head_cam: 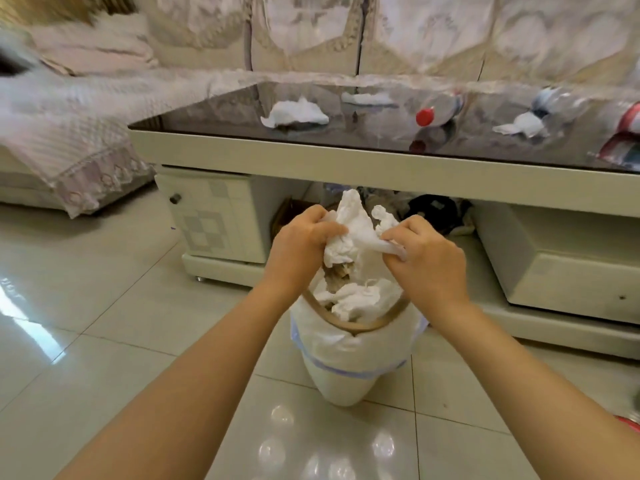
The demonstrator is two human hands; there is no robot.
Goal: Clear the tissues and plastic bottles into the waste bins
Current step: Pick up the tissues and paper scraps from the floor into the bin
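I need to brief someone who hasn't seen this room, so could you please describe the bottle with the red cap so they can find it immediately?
Look at the dark glass tabletop before the sofa. Right of centre lies a clear plastic bottle on its side, its red cap facing the near edge. Tissues lie on both sides; no other bottle shows a red cap.

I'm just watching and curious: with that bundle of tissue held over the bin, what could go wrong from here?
The bin already looks heaped with tissue near its rim, so the wad of tissue that the left hand and right hand hold above it might spill onto the floor. It sticks out loosely, so a piece could drop outside.
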